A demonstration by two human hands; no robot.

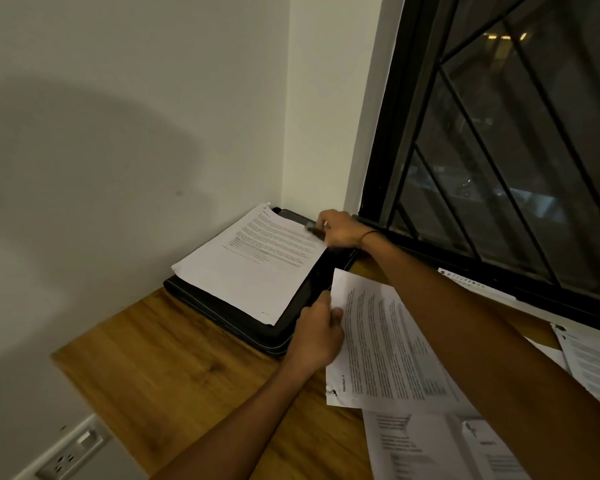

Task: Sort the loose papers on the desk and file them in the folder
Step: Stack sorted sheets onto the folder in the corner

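1. The folder (257, 327), black with a zipped edge, lies in the far corner of the desk (174, 368), pushed against the wall and up to the window. That spot likely keeps it from sliding while papers go in.
2. A stack (253, 268) of printed sheets lies on top of the folder, askew, with one corner overhanging toward the wall. It looks laid down but not yet squared or tucked in.
3. The right hand (340, 230) reaches to the stack's far edge, fingers curled around something small and dark. It is too blurred to name, perhaps a clip or the folder's own fitting.
4. The left hand (317, 336) pinches a stapled sheet (388, 344) at its long edge, thumb on top, holding it just beside the folder. It seems to be the next one ready to file.
5. More papers (430, 448) lie loose on the near right of the desk, overlapping one another, and others (596, 368) lie by the window (499, 133). The sorting is therefore only partly done.
6. A wall socket (71, 452) sits below the desk's left edge, apart from the work.
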